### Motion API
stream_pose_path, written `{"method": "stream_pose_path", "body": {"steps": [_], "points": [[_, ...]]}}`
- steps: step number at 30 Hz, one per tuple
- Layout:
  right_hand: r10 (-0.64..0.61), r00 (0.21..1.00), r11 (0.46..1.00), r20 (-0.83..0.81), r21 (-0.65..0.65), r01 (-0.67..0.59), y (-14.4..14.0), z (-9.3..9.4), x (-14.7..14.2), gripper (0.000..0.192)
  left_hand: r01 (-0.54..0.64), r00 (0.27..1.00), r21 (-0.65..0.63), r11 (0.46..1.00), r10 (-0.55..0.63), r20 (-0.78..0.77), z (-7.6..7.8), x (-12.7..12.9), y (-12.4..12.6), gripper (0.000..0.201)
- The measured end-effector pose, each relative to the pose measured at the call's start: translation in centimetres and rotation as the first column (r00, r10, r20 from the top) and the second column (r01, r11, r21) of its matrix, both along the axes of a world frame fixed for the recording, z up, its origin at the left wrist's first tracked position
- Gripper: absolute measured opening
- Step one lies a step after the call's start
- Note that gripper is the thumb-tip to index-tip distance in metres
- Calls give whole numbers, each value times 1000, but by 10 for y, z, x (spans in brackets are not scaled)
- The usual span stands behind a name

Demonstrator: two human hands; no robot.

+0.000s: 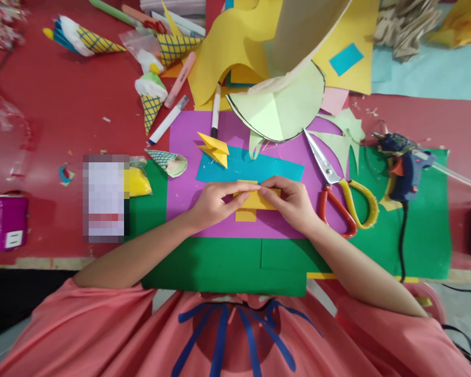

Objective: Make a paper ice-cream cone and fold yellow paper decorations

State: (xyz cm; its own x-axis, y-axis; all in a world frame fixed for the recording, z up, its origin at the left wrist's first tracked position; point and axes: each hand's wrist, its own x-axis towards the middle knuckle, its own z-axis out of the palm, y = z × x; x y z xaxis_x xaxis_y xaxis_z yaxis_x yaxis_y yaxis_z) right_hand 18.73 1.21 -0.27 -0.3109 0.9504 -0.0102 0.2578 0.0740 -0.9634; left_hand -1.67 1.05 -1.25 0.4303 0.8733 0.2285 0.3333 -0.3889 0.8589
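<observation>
Right now a small yellow paper piece (255,199) lies on the purple sheet (184,193), just below the blue strip (259,168), pinched from both sides: the left hand (212,204) closes its fingertips on the left edge, the right hand (292,201) on the right. A folded yellow shape (214,148) sits above; scissors (339,188) and a glue gun (402,170) lie to the right
</observation>
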Motion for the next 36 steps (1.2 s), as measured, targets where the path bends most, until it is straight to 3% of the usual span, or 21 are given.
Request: {"method": "stream_pose_path", "body": {"steps": [4,7,15,28,33,36], "points": [[-99,990,985,-103,-148,83,0,0,-1,23,-89,995,52,995,87,44,3,1,-1,23],[-121,975,964,-186,-257,70,0,0,-1,32,-151,986,39,988,148,71,5,1,-2,23],[-134,965,955,-225,-290,65,-1,-1,-1,34,-196,978,-57,979,200,64,2,0,-3,30],[-117,969,959,-217,-278,54,0,-2,0,26,-196,979,-117,974,200,26,5,1,-2,23],[-104,984,984,-145,-160,80,1,-1,1,18,-160,987,-53,986,160,4,2,0,-1,22],[-34,998,997,-59,-69,30,1,1,1,13,-86,996,25,996,86,-7,1,0,0,23]]}}
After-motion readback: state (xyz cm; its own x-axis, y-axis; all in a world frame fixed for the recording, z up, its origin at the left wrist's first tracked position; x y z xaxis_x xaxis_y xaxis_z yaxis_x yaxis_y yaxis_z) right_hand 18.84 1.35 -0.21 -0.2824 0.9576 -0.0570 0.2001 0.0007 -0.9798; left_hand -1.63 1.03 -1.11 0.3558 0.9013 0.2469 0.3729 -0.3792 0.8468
